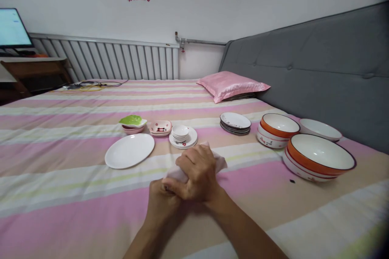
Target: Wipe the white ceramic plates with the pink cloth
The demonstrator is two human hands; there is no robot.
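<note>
My right hand (199,174) is closed over a pale pinkish cloth (220,162), whose loose corner sticks out past the fingers. Just left of it and lower, my left hand (164,200) is closed too, gripping the near side of the same bundle. Whether anything is wrapped inside the cloth is hidden by my fingers. Right behind the hands stand small white dishes (180,130) stacked on white plates (194,141). A large white oval plate (130,151) lies to their left.
Pink square dishes (161,127) and a green leaf-shaped dish (131,120) sit at mid-left. Toward the right are stacked dark-rimmed plates (235,120), orange-rimmed bowls (322,151) and a white bowl (320,128). A pink pillow (232,85) rests by the grey headboard (310,52).
</note>
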